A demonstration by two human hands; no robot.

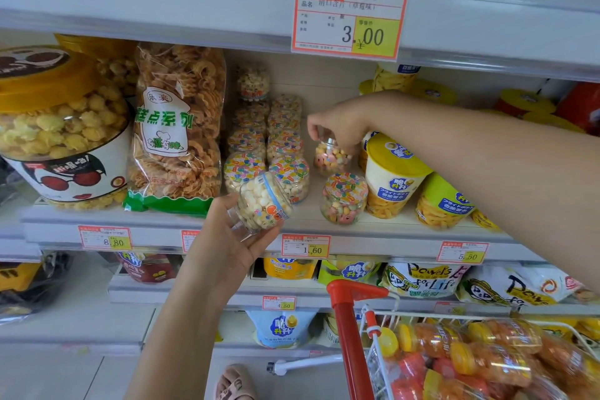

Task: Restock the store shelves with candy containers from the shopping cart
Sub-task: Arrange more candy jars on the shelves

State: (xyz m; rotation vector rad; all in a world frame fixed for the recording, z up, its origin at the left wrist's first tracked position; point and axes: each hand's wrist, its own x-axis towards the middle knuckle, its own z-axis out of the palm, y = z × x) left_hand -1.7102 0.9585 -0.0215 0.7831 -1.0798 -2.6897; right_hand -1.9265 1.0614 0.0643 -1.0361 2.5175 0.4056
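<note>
1. Left hand (224, 247): the fingers and thumb are curled round the lower body of a pale-candy jar (263, 204). The jar is tilted, with its lid end toward the shelf (156, 237), just in front of the shelf's edge.
2. Right hand (337, 127): the fingertips pinch the top of a mixed-colour jar (331, 157) from above. It is upright, just behind a standing jar (344, 198). Whether its base touches the shelf cannot be told.
3. Handling, as judged: the jars look small, rigid, clear plastic and probably light. The smooth walls may slip, and the loose sweets would shift on tilting. The best hold is round the body or over the lid rim.
4. Adjacent stock: rows of like jars (269, 146) stand to the left and yellow-lidded tubs (393, 169) to the right, with a gap between them.
5. Shopping cart (354, 312): it stands at lower right, near the shelves, and holds orange packs with yellow caps.
</note>
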